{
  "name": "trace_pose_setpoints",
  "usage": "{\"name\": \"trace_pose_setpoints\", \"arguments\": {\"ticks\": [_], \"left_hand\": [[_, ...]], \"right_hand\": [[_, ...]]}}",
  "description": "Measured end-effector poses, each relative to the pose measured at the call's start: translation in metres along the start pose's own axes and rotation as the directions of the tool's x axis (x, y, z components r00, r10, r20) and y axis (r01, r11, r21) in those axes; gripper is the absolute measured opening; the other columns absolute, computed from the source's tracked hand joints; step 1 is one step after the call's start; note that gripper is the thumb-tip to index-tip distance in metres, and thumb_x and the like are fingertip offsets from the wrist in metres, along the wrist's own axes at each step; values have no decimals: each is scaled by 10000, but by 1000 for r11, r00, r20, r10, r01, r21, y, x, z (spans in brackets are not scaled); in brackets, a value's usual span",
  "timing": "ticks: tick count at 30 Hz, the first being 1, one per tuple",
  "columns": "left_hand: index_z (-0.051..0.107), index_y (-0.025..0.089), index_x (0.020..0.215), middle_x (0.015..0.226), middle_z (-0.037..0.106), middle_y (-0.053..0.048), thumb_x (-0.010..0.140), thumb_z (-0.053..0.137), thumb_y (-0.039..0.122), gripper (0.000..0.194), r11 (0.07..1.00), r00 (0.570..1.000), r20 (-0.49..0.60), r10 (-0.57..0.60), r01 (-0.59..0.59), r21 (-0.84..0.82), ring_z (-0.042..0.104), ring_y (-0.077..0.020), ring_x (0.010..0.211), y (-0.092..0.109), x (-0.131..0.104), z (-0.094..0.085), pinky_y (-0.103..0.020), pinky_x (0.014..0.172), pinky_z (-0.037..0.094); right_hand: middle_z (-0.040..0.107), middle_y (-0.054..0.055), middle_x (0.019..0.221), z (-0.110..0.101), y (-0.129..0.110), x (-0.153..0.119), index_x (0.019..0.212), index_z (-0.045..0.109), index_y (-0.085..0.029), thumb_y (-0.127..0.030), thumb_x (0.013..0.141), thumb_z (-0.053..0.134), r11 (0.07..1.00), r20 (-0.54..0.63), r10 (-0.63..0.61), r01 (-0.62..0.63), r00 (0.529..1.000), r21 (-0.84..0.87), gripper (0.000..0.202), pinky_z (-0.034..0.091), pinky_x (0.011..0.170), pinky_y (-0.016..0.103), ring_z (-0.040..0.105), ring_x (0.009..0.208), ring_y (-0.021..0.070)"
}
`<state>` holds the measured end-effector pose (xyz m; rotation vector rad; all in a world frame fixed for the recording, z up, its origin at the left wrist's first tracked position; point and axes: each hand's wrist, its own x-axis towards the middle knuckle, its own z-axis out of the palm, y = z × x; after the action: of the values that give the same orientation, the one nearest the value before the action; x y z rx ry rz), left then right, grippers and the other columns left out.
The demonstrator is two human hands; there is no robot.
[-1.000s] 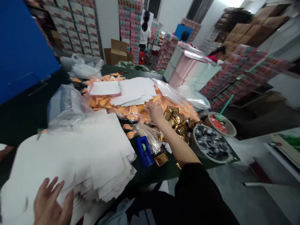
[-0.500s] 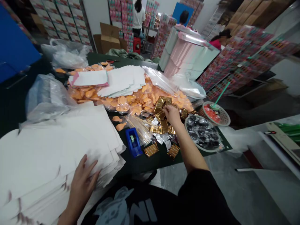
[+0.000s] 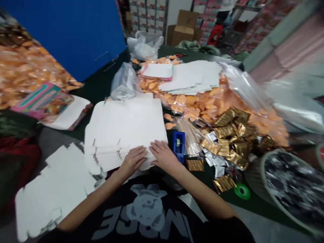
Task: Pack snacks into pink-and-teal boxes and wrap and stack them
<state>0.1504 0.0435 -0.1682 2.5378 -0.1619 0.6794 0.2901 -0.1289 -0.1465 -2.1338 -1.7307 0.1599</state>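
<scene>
Flat white die-cut cardboard blanks (image 3: 126, 125) lie stacked in front of me. My left hand (image 3: 134, 159) rests on the near edge of the stack, fingers stretched out, palm down. Close beside it, my right hand (image 3: 164, 157) lies flat on the near right corner, its fingers extended. Neither hand has anything in its grasp. To the right of the stack stands a blue tape dispenser (image 3: 178, 145). Beyond that are thin wooden sticks in clear plastic (image 3: 191, 136) and a heap of gold foil packets (image 3: 231, 135).
Orange wrapped pieces (image 3: 197, 104) spread behind the stack, partly under more white sheets (image 3: 192, 76). A basket of black wrapped items (image 3: 293, 182) stands at right, near a green tape roll (image 3: 242, 191). More blanks (image 3: 58, 192) lie lower left. A blue panel (image 3: 73, 33) rises at left.
My right hand has left the gold packets and come over to the cardboard stack. The left hand now lies at the stack's near edge. My view has turned to the left.
</scene>
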Motion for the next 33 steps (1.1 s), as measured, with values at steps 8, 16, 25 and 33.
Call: {"name": "trace_pose_setpoints", "arguments": {"ticks": [8, 16, 25, 33], "left_hand": [[693, 221, 1137, 1224, 689, -141, 887, 640, 227, 255, 983, 973, -163, -161, 144, -111, 641, -247, 1168, 21, -38, -34, -463, 972, 553], [744, 229, 1070, 1055, 750, -101, 902, 607, 295, 226, 655, 779, -65, -624, 476, -586, 720, -218, 933, 26, -84, -42, -383, 860, 589], [696, 157, 998, 889, 755, -61, 679, 748, 227, 331, 69, 400, 67, -914, 316, -946, 706, -223, 904, 5, -13, -33, -349, 879, 565], [625, 123, 1232, 1099, 733, -149, 861, 588, 589, 597, -559, 343, 541, -768, 51, -827, 659, -324, 1124, 33, 23, -64, -480, 1007, 511]], "right_hand": [[637, 153, 1323, 19, 17, -5, 1206, 685, -196, -183, 835, 698, 995, 14, -37, 36, 999, 93, 371, 486, 1051, 527, 541, 1298, 344], [756, 89, 1002, -34, -22, -5, 1025, 736, -270, -246, 938, 480, 918, -214, 121, -27, 969, 395, 271, 549, 941, 482, 695, 991, 257], [764, 58, 982, -41, -47, -23, 997, 709, -255, -197, 962, 475, 713, -302, -17, 224, 953, 665, 244, 609, 830, 377, 720, 961, 201], [680, 133, 1232, -43, -41, -50, 1348, 549, -229, -471, 968, 482, 864, -396, -83, 264, 915, 429, 456, 510, 1008, 542, 579, 1253, 300]]}}
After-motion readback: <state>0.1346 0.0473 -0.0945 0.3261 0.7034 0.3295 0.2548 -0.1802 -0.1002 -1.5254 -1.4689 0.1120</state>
